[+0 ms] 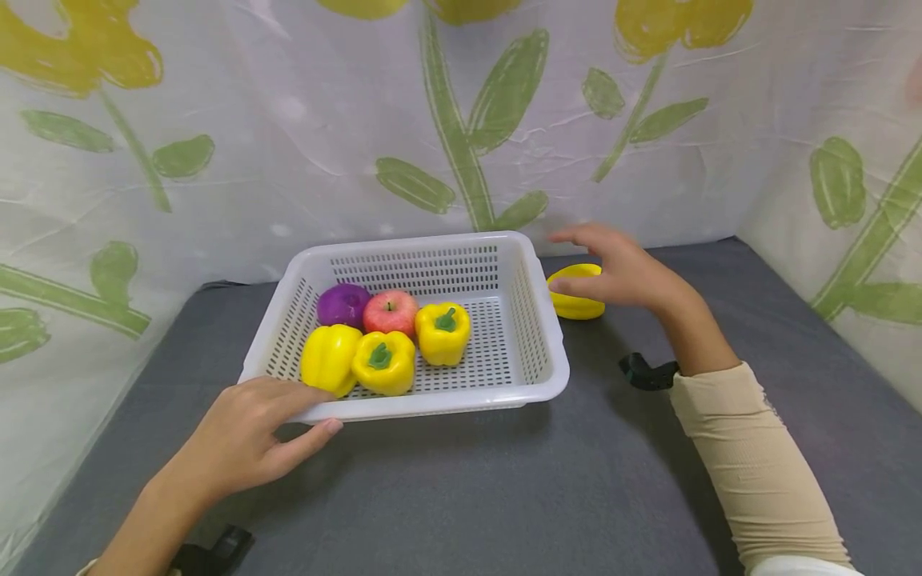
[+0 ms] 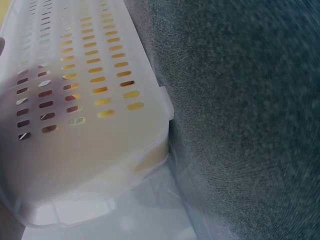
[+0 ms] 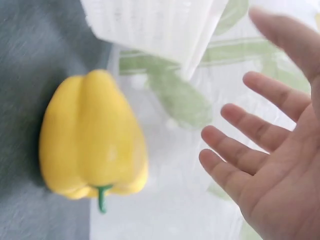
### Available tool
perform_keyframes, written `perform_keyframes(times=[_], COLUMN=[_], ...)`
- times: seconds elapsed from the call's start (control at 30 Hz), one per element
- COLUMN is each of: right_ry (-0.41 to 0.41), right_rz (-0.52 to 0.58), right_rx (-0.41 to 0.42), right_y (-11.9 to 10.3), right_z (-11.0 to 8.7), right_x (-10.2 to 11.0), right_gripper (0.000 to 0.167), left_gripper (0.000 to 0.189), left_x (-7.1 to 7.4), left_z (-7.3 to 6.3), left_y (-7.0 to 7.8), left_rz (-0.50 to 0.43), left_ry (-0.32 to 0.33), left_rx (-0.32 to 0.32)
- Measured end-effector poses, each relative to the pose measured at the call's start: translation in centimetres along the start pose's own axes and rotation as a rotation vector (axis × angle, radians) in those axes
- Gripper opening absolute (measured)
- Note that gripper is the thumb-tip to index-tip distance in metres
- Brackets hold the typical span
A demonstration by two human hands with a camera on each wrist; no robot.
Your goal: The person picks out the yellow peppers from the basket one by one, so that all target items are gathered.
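Observation:
A white perforated plastic basket (image 1: 461,398) stands on the grey cloth. In it lie a purple round item (image 1: 342,305), a red apple (image 1: 391,312) and three yellow bell peppers, one of them (image 1: 442,333) with a green stem showing. My left hand (image 1: 252,432) holds the basket's near-left corner, fingers over the rim and thumb outside. Past the basket's right side, another yellow bell pepper (image 3: 95,137) rests on the cloth. My right hand (image 3: 270,140) hovers beside that pepper, fingers spread and apart from it.
A pale curtain (image 1: 310,152) printed with yellow flowers and green leaves hangs behind and along the sides of the grey cloth surface (image 1: 461,488). Black straps with small devices (image 1: 648,373) are worn at the wrists.

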State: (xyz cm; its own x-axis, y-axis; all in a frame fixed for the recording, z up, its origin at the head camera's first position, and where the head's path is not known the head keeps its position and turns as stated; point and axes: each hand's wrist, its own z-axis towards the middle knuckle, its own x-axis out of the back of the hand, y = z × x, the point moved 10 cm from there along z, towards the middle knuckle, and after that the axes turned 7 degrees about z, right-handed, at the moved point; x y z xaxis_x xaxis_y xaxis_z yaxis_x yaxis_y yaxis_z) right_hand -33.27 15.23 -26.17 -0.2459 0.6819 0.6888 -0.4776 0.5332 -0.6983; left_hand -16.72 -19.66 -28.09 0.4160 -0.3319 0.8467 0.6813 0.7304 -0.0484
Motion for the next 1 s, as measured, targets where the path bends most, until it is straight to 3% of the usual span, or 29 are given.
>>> perform_keyframes(times=[0.17,0.47,0.8,1.0], right_ry=[-0.024,-0.092,-0.257,-0.374], right_rz=[-0.002,-0.051,-0.12,-0.117], right_rx=[0.014,0.155,0.148,0.085], right_y=[-1.4,-5.3,-7.2,-7.0], right_z=[0.4,0.8,1.6,1.6], right_x=[-0.8,-3.4,-8.5,-11.0], right_gripper=[0.074,0.082,0.09,0.098], left_gripper=[0.038,0.036,0.034,0.034], left_x=[-0.1,-0.2,-0.2,-0.3], left_z=[0.1,0.1,0.0,0.0], left_y=[0.0,0.0,-0.1,-0.1], left_rz=[0.003,0.011,0.012,0.017], left_ry=[-0.01,-0.026,-0.034,-0.038], left_rx=[0.005,0.016,0.026,0.022])
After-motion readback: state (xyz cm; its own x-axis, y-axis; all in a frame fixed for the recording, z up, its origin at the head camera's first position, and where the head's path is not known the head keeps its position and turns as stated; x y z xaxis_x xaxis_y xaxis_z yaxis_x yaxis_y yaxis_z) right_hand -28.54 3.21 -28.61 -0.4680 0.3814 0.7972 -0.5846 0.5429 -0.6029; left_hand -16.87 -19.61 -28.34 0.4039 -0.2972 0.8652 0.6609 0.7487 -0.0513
